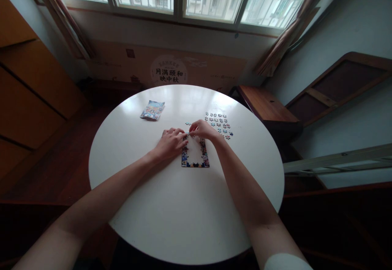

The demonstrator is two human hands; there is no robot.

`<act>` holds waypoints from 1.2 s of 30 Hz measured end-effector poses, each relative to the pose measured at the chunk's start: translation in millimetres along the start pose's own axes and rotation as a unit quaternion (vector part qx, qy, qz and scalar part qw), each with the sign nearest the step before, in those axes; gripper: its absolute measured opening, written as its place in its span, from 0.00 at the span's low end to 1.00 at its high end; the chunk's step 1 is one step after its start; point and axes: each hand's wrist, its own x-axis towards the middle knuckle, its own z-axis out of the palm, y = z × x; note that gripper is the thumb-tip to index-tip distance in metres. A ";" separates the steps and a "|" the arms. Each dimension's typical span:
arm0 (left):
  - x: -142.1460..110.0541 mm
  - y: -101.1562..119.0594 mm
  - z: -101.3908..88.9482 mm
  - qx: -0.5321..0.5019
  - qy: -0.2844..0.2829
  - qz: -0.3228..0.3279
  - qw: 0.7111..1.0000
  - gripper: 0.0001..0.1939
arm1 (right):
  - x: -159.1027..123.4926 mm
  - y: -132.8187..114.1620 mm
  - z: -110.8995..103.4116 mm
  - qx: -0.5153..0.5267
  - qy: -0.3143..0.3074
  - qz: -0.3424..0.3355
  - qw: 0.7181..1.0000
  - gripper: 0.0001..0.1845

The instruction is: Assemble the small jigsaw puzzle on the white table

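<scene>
Rests spread left hand (172, 141) at puzzle (196, 165); bunches right hand (202, 129) at its top edge, cannot tell around what.

Clear near me, cluttered beyond
Between my forearms (122, 186), the table (183, 217) lies bare from puzzle frame (196, 165) to near edge; toward the far edge, loose pieces (213, 124) obstruct my right, a packet (152, 110) my left.
</scene>
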 end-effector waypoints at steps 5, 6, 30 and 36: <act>-0.6 -0.3 2.5 0.006 0.007 -0.002 1.000 0.21 | -1.6 9.0 -8.5 0.023 -0.006 0.011 1.000 0.09; -0.5 -0.6 3.3 0.008 0.007 0.000 1.000 0.21 | -1.8 11.0 -10.0 0.022 -0.009 0.013 1.000 0.09; 1.1 0.9 3.1 0.002 -0.001 0.003 1.000 0.20 | 16.9 -3.1 -2.5 -0.050 0.084 0.020 0.995 0.10; 1.1 1.0 3.0 0.009 -0.003 0.002 1.000 0.20 | 40.2 -2.6 3.5 -0.059 0.056 0.066 0.994 0.09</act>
